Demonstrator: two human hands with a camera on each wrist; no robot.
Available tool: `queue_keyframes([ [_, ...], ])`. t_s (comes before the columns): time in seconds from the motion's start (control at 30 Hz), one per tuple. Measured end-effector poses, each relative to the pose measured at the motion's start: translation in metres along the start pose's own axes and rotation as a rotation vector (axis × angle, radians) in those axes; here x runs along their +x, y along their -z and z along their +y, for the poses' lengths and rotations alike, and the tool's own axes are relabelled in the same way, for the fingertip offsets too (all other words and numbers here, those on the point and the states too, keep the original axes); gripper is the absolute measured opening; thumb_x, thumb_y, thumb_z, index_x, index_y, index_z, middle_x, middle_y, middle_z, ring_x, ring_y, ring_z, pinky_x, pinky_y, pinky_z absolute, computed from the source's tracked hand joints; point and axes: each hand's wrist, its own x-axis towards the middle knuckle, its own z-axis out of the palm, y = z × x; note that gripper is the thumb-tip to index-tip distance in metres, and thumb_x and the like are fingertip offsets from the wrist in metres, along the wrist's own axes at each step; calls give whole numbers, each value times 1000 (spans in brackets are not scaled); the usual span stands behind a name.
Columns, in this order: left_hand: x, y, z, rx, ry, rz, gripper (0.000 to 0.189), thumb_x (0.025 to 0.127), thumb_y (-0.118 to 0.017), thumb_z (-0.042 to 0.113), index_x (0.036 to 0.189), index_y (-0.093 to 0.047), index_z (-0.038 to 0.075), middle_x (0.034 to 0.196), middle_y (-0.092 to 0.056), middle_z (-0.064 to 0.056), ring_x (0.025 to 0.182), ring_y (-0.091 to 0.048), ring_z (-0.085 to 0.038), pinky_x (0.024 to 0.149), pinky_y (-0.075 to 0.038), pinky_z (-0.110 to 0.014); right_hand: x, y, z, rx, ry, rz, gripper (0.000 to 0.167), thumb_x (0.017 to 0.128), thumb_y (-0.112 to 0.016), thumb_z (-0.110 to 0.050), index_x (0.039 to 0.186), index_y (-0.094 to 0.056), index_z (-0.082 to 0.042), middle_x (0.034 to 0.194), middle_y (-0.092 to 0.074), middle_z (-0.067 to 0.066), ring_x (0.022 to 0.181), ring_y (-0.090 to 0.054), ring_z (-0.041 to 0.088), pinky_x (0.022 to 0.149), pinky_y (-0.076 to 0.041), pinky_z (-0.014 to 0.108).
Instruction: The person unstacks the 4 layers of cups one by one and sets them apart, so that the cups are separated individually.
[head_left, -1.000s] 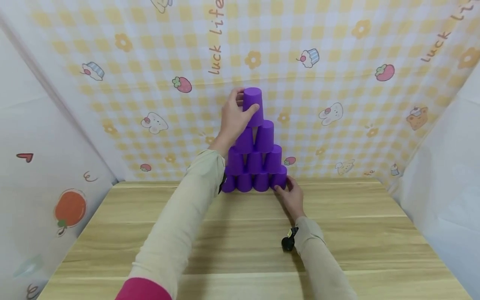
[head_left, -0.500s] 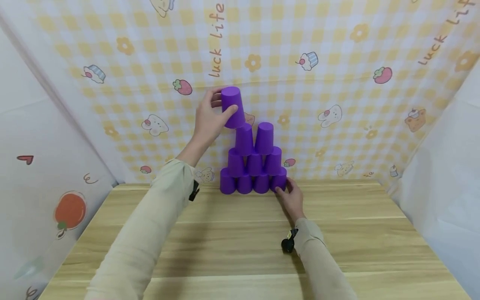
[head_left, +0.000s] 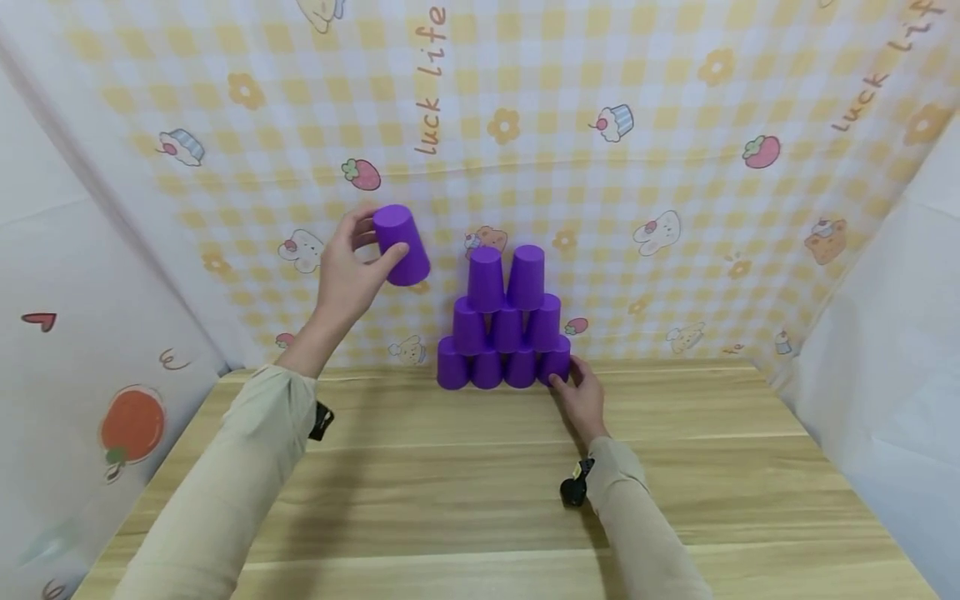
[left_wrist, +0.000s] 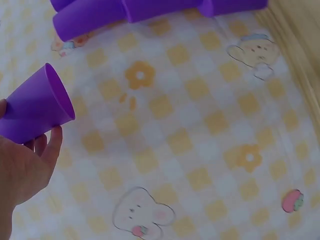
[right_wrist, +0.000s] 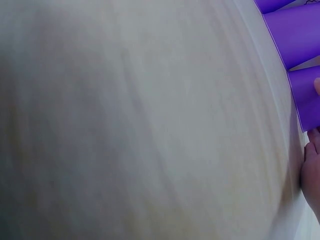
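Observation:
My left hand holds a purple cup upside down and slightly tilted, in the air left of the stack. Thumb in front, fingers behind, it grips the cup's side; the left wrist view shows the cup's open rim. Purple cups stand upside down in a stepped stack: two on top, three below, several along the bottom. At the stack's lower right, my right hand grips the end cup between thumb and fingers. In the right wrist view this end cup is cut off by the frame edge.
The stack stands on a wooden table near its back edge, close to a yellow checked cloth backdrop. White side panels rise left and right. A small black device sits at the right wrist.
My left hand has lifted the single top cup off the stack and carried it left, then somewhat down, tilting it. My right hand stays at the end cup.

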Motion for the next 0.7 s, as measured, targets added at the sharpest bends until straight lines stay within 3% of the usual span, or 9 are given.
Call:
queue_keyframes([
  [0.2,-19,19,-26,59,43,8,55,84,-70,18,131,-44,4,124,-54,-13,112,-52,-27,88,-49,-43,-2,-1,-1,-22,-6,-5,54,86,-65,-6,133,-42,6,133,-45,26,125,-41,35,105,-34,37],
  [0.47,-35,30,-62,94,92,38,54,83,-70,12,129,-45,0,122,-55,-19,110,-52,-33,91,-45,-50,-1,-2,0,-1,12,-5,53,86,-65,-5,132,-42,7,133,-45,26,125,-42,35,104,-35,36],
  [0.7,-51,37,-95,144,112,-1,56,84,-69,11,129,-39,-5,124,-51,-23,112,-50,-38,95,-38,-54,0,-1,2,-19,11,-1,54,86,-65,-6,133,-41,8,133,-45,27,124,-42,36,104,-35,37],
])
